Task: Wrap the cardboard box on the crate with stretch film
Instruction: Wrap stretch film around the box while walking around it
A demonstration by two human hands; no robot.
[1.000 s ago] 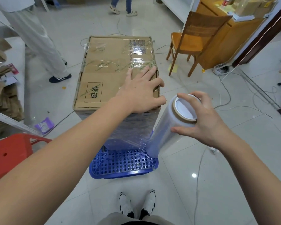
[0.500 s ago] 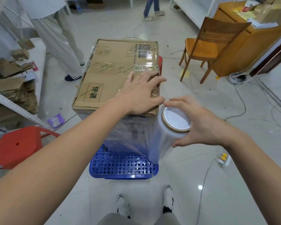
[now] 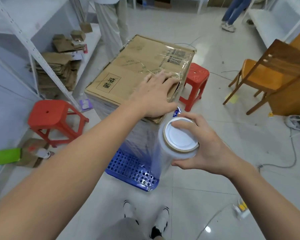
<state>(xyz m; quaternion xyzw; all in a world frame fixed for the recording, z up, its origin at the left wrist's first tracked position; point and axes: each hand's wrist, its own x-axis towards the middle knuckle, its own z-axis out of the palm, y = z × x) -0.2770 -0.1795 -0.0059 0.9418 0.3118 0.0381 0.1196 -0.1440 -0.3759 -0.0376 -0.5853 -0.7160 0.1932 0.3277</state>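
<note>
Head view, looking down. Cardboard box (image 3: 137,71) stands on the blue perforated crate (image 3: 128,168) on the tiled floor; clear film already clings to its near sides, and shiny tape crosses its top by a printed label. Left hand (image 3: 154,96) lies flat on the box top at the near right corner, fingers straight and spread, palm pressing down. Right hand (image 3: 200,144) grips the stretch film roll (image 3: 173,148) near its upper end, fingers curled over the white end cap, thumb under the roll. Roll stands upright just beside the box's near corner, a sheet of film running from it to the box side. Crate holds only the box. Outward: red stool (image 3: 195,84) right behind the box, a second red stool (image 3: 54,118) to the left. Metal shelving (image 3: 42,54) on the left carries flattened cardboard (image 3: 57,70). Wooden chair (image 3: 267,73) at right. Person's own shoes (image 3: 145,217) show at the bottom.
</note>
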